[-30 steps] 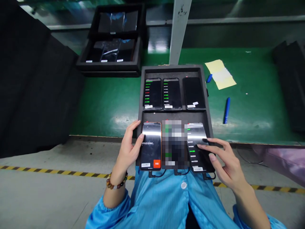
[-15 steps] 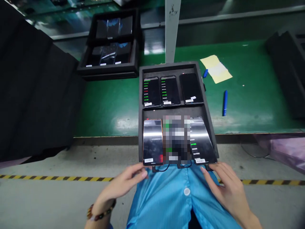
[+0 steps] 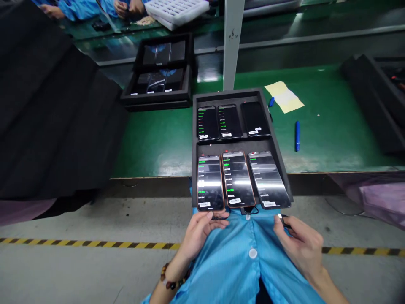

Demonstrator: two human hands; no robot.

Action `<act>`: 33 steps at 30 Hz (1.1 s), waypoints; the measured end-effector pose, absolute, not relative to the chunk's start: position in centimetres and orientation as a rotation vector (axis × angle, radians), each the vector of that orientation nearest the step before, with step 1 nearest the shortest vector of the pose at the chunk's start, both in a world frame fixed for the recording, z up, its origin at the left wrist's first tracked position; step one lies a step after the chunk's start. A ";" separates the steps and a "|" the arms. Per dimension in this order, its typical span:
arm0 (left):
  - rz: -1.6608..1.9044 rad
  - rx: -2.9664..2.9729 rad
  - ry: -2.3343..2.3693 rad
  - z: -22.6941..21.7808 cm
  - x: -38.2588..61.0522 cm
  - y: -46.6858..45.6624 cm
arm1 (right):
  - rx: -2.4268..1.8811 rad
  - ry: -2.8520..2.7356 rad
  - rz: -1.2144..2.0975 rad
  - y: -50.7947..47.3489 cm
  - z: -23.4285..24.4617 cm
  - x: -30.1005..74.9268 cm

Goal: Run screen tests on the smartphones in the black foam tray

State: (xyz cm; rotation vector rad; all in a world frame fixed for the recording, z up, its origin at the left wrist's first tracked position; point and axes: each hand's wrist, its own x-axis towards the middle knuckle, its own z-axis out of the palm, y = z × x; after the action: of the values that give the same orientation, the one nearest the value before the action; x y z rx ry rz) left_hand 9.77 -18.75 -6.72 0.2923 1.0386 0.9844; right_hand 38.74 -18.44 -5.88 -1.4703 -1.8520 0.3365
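My left hand (image 3: 204,230) is at the lower edge of the front left phone (image 3: 210,183), its thumb and fingers closed about a small black plug (image 3: 218,218), which they partly cover. In my right hand (image 3: 300,242), thumb and fingers pinch another black plug (image 3: 285,221) with a bright metal tip, just below the front right phone (image 3: 269,181) and apart from it. Between them lies the front middle phone (image 3: 238,179), a black looped connector (image 3: 249,210) at its bottom edge. All three screens show lists of text lines, some green. The black foam tray (image 3: 232,146) holds them.
Three more phones, including a dark one (image 3: 256,119), fill the tray's back row. On the green bench (image 3: 335,139) are a blue pen (image 3: 297,136), its cap (image 3: 271,101) and yellow paper (image 3: 284,97). Stacked phone trays (image 3: 158,101) stand back left; a co-worker's hands (image 3: 129,7) show beyond.
My left hand has moved right to the left phone's plug. My right hand has drawn a plug down from the right phone. The left phone's screen now shows a list; the view has shifted.
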 end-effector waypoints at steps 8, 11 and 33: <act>1.013 0.305 1.184 -6.7 11.4 -19.0 | -1.494 -2.265 0.166 -17.4 -3.1 34.6; 1.027 0.284 1.264 -7.1 11.8 -19.3 | -1.585 -2.373 -0.034 -16.3 -2.5 32.5; 0.604 1.429 0.683 -0.1 13.6 -14.5 | -1.159 -1.928 1.112 -18.5 -1.4 38.2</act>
State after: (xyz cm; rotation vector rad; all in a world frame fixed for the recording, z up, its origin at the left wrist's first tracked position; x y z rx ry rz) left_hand 13.63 -14.49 -0.07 1.4293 0.6828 0.6043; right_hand 38.18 -18.45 -1.39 -1.1592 -1.9282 1.1122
